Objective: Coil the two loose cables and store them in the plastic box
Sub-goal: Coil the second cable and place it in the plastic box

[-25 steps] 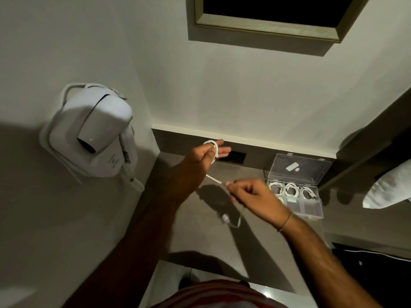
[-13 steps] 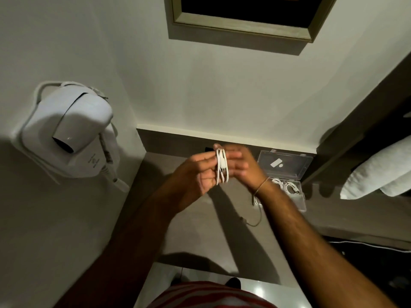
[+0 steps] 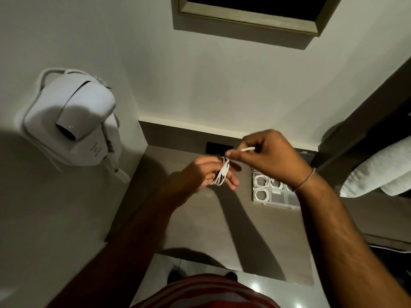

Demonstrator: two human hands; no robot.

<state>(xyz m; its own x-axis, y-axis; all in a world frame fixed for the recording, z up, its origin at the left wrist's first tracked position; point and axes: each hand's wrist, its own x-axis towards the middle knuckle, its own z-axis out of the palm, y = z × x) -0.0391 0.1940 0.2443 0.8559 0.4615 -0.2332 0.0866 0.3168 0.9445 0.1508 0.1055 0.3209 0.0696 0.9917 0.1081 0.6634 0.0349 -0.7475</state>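
Behind the right hand (image 3: 271, 156), plastic box (image 3: 275, 194) partly hidden

White hairdryer (image 3: 71, 121) wall-mounted left; framed picture (image 3: 249, 16) above; folded towels (image 3: 378, 172) right; grey counter (image 3: 200, 223).

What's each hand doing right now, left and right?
Left hand: fingers wrapped with the coiled white cable.
Right hand: closed, pinching that cable's free end near the plastic box.
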